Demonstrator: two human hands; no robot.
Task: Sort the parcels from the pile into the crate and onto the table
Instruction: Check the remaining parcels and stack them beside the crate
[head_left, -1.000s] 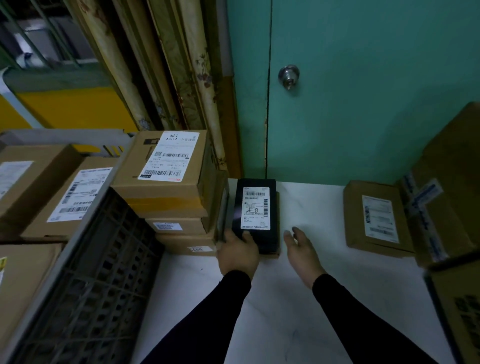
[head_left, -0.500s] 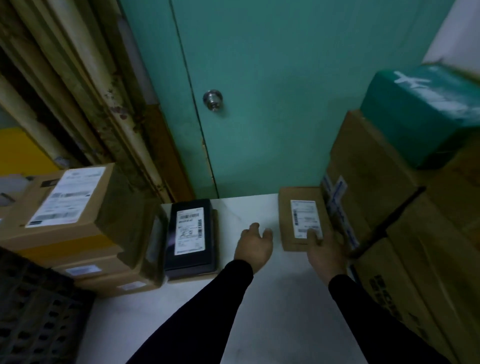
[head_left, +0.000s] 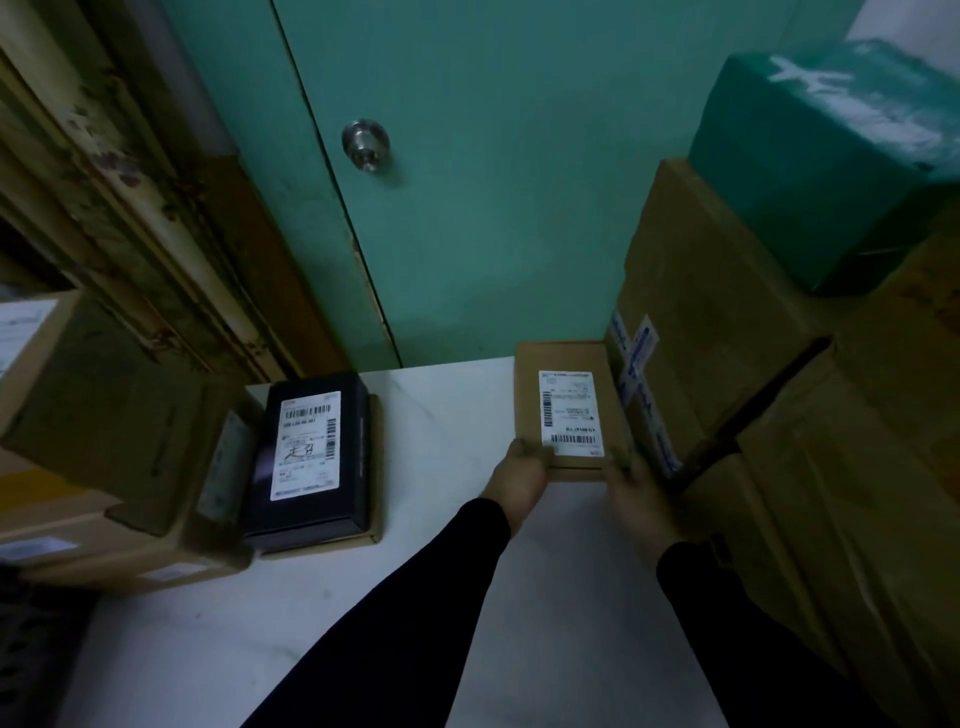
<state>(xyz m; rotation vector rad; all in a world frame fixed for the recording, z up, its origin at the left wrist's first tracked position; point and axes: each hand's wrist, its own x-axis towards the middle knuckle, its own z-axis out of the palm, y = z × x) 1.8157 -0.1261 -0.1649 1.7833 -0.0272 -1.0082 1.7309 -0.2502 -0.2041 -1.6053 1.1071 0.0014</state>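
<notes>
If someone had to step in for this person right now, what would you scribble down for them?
Left hand: gripping the near left corner of the flat brown parcel.
Right hand: at that parcel's near right corner, blurred, so its grip is unclear.
The parcel lies on the white table, beside the stack of big cartons on the right.
Done: the black parcel sits on the table's left side, atop a flat carton, next to stacked brown boxes.
Left: sort the brown parcel, then the rest of the pile. Only a corner of the crate shows, at lower left.
</notes>
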